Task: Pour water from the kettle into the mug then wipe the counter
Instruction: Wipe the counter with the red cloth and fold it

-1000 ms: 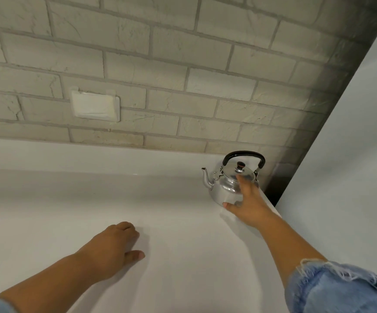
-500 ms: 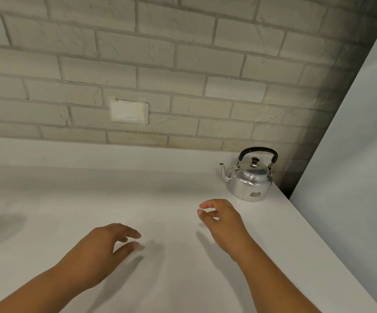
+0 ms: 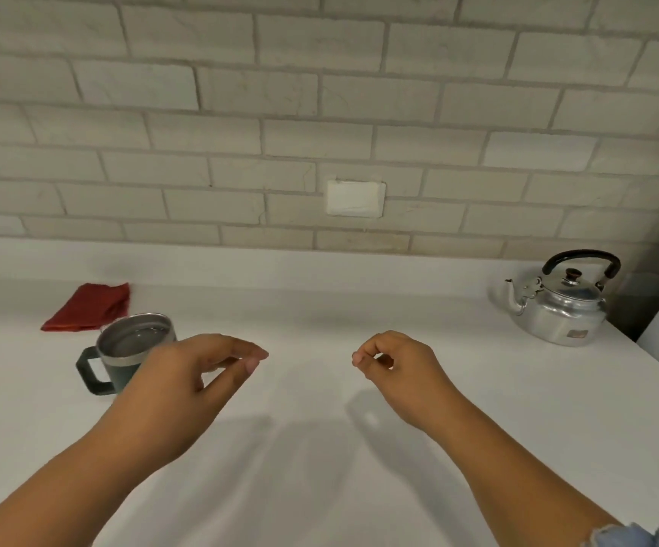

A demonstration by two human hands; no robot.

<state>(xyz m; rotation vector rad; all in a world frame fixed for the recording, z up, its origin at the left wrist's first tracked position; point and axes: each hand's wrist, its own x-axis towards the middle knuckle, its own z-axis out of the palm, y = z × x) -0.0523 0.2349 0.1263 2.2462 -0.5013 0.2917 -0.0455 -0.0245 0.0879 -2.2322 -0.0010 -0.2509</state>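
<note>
In the head view, both hands are hovering over the white counter (image 3: 320, 467), holding nothing. The left hand (image 3: 186, 384) is loosely open, fingers extended, partly covering the mug (image 3: 123, 349), which is sitting at the left with water inside. The right hand (image 3: 403, 373) is curling loosely, empty. The kettle (image 3: 560, 305) is standing at the far right, well apart. A red cloth (image 3: 87, 307) is lying just behind the mug.
</note>
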